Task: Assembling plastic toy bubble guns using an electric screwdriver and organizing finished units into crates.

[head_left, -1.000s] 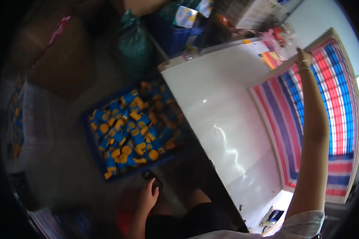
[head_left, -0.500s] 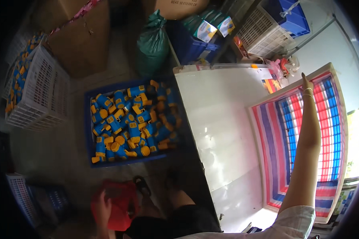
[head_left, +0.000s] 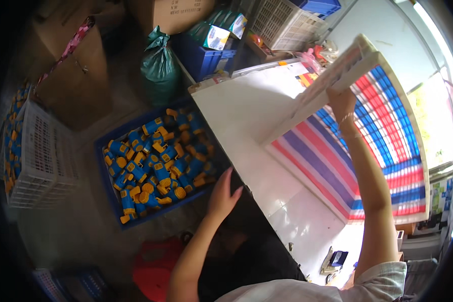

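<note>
A large pale-rimmed box (head_left: 285, 122), its inside lined with red, white and blue striped sheeting (head_left: 387, 146), stands tipped up on the white table (head_left: 246, 118). My right hand (head_left: 342, 104), arm stretched far out, grips its upper rim from the inside; the fingertips are partly hidden behind that edge. Just off the table's left edge is my left hand (head_left: 223, 195), holding nothing, thumb and fingers apart. Close to its left sits a blue tray (head_left: 101, 176) on the floor, heaped with blue and yellow plastic pieces (head_left: 158, 166).
A white crate (head_left: 43, 151) of similar pieces stands at the left, beside a tall carton (head_left: 78, 75). Behind the tray are a tied green sack (head_left: 158, 65) and a blue bin (head_left: 201, 60). A red stool-like thing (head_left: 156, 261) is at the lower left. Small items (head_left: 334, 261) lie on the near table.
The lined box has tilted and shifted, its far rim now rising off the table in my right hand. My left hand has come up from the red thing to the table's edge.
</note>
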The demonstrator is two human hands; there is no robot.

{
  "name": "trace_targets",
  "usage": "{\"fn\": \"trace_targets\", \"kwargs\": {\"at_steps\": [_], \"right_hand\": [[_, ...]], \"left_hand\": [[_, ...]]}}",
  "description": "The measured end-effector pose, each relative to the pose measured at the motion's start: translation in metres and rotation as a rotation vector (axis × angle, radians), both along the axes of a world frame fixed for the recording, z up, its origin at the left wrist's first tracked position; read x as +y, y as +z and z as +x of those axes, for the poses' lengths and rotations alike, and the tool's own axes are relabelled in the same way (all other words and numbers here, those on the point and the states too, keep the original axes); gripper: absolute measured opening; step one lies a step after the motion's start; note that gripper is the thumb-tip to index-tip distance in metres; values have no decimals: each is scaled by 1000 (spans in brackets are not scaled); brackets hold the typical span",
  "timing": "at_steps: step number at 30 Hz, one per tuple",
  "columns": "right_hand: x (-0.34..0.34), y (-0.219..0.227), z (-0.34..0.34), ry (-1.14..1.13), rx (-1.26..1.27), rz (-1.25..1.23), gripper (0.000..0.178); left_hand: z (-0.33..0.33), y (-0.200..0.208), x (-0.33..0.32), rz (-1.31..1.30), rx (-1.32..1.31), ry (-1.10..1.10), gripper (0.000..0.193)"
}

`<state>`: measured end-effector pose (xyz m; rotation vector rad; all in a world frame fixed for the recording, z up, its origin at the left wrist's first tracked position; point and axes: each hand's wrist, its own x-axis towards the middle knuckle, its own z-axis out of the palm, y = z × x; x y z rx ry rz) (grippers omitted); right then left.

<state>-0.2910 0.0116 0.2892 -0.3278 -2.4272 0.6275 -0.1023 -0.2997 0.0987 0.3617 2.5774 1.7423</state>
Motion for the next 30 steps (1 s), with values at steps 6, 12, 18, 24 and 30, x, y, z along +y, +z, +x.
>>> {"fn": "trace_targets", "kwargs": {"at_steps": [6,12,18,24,30], "right_hand": [[-125,35,162,237,-12,99,20],[-231,73,258,459,-87,32,22],[-298,120,294,851,-388,-87,41],[-189,18,355,174,274,-313,28],[-88,-122,482,-416,41,-935,57]], "left_hand": [[-29,14,74,261,213,-159,60],[73,40,-8,136,218,19,40],[144,89,-128,-32,203,282,29],[184,149,-221,-29,241,508,20],[193,201,-273,-49,210,640,20]]}}
